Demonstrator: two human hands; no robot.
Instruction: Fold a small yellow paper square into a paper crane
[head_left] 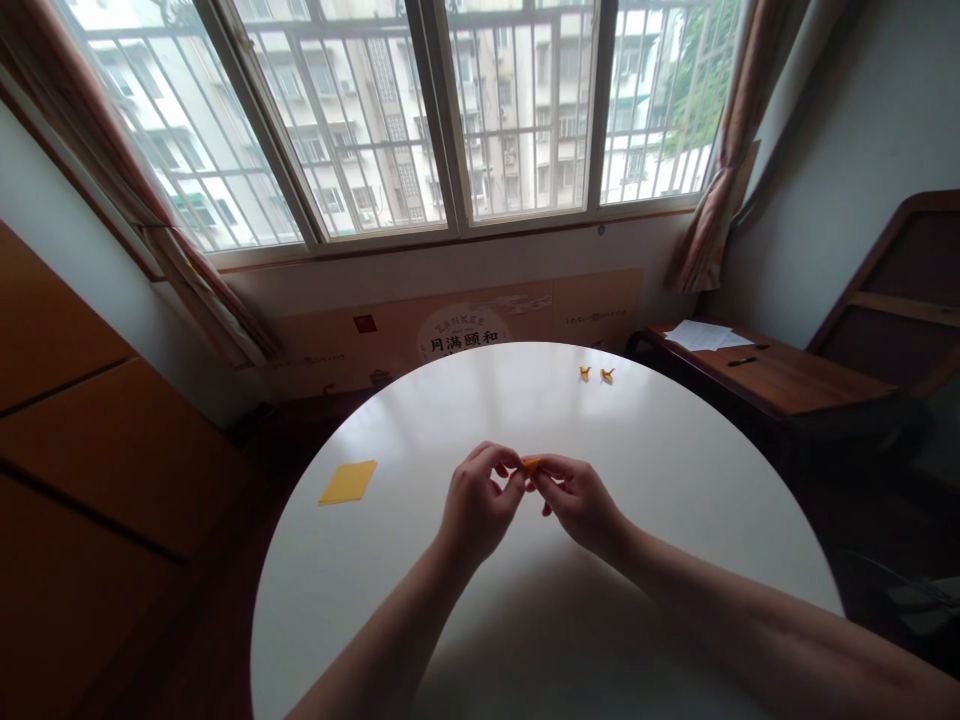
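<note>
A small folded piece of orange-yellow paper is pinched between my two hands above the middle of the table; the fingers cover most of it. My left hand grips its left side with thumb and forefinger. From the other side, my right hand holds it with thumb and fingers closed. Toward the far right edge stand two small folded paper birds, a left one and a right one. A stack of square yellow paper lies to the left of my hands.
The round white table has a curved edge all round. Behind it is a barred window above a printed panel. A wooden side table at right bears white papers and a dark pen. Wooden cabinets stand at left.
</note>
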